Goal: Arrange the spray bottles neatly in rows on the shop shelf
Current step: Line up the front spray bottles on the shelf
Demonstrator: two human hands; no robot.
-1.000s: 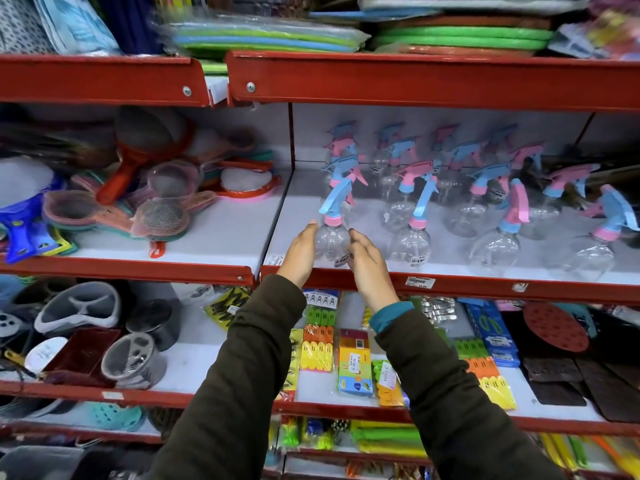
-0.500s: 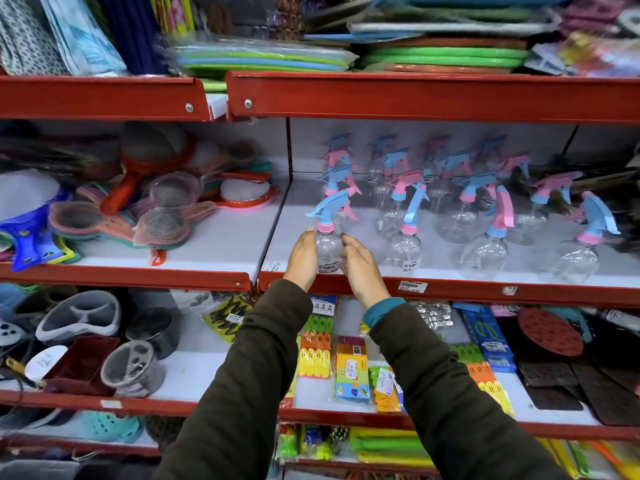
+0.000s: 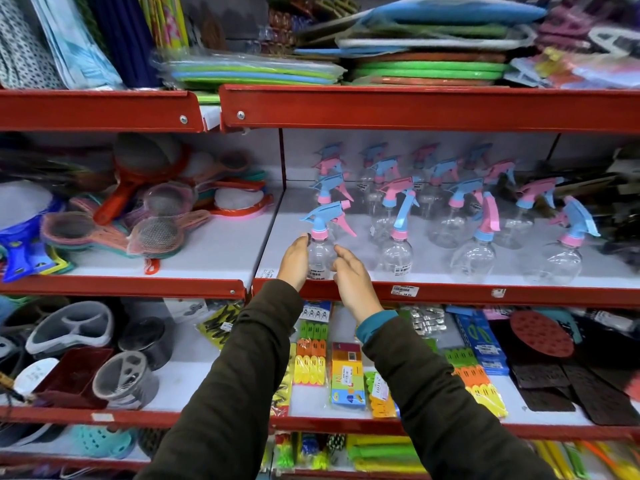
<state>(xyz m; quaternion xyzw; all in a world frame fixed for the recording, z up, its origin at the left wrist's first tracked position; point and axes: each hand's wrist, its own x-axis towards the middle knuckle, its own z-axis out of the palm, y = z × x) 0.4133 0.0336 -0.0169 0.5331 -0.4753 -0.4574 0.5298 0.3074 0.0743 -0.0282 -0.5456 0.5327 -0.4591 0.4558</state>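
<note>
We can read no text for certain. The bottle stickers (image 3: 402, 269) and the shelf-edge price tag (image 3: 404, 290) are too blurred for us.

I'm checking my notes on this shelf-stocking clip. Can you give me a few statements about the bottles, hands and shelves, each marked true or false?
1. The left hand touches the front-left spray bottle. True.
2. The right hand holds a bottle lifted off the shelf. False: it is beside the front-left bottle, which stands on the white shelf.
3. That bottle has a blue trigger head on a pink collar. True.
4. The bottles are filled with blue liquid. False: they look clear and empty.
5. The strainers share the bottles' shelf section. False: they lie in the section to the left.
</note>
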